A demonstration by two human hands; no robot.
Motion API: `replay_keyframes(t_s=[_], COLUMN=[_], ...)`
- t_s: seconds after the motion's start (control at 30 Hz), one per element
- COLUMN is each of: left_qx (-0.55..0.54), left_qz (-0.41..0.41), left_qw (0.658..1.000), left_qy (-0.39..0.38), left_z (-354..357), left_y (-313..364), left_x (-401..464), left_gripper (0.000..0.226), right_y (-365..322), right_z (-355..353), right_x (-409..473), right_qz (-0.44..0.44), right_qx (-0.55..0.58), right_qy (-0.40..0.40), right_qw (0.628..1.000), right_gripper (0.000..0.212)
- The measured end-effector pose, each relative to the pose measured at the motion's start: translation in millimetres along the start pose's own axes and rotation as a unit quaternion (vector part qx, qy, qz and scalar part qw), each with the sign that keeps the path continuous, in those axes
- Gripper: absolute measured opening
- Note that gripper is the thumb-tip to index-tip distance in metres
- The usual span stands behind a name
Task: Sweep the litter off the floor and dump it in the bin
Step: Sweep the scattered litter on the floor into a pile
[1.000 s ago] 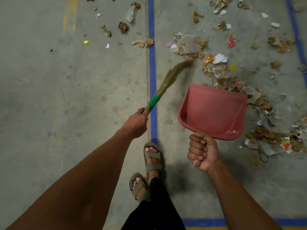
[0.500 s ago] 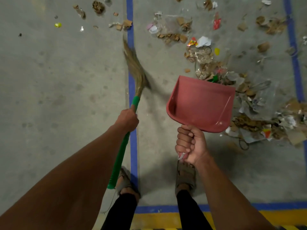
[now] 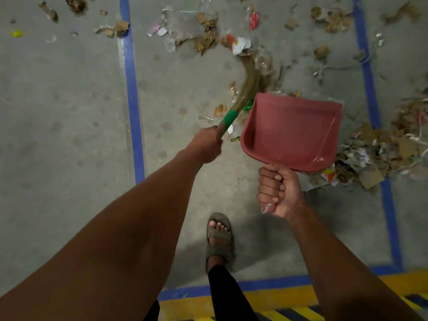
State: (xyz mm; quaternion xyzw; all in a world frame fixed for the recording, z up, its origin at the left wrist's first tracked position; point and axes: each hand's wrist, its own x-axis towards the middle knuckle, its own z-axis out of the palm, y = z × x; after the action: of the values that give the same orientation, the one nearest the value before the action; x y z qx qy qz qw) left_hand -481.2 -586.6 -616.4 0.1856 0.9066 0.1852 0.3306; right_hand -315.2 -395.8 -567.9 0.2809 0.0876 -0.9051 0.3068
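Note:
My left hand [image 3: 207, 144] grips the green handle of a grass broom [image 3: 249, 83]. Its straw head reaches up and right into scattered litter [image 3: 206, 37] of paper, cardboard scraps and plastic wrappers. My right hand [image 3: 278, 191] is closed around the handle of a red dustpan [image 3: 291, 130], held above the floor with its open mouth facing away from me. The pan looks empty. A thicker heap of litter [image 3: 382, 151] lies just right of the pan. No bin is in view.
The floor is grey concrete marked with blue tape lines [image 3: 132, 89] on the left, right and near side. A yellow and black striped strip [image 3: 278, 304] runs along the bottom edge. My sandalled foot [image 3: 218, 237] stands below the dustpan. More scraps [image 3: 111, 28] lie left of the blue line.
The broom head has swung from the left blue line to the right into the litter beside the dustpan. The view has shifted, and my feet have stepped.

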Motion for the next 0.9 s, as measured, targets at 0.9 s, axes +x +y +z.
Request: replay_keyframes(t_s=[0.9], left_qx=[0.004], left_qz=[-0.005], left_qw=[0.999], left_qy=[-0.042], left_z=[24], left_y=[-27], left_x=[-69], left_gripper=[0.055], right_y=[52], right_z=[10], right_x=[-9], right_qz=[-0.028], right_qx=[0.012], right_qy=[-0.023], right_qw=[0.999], right_gripper=[0.037])
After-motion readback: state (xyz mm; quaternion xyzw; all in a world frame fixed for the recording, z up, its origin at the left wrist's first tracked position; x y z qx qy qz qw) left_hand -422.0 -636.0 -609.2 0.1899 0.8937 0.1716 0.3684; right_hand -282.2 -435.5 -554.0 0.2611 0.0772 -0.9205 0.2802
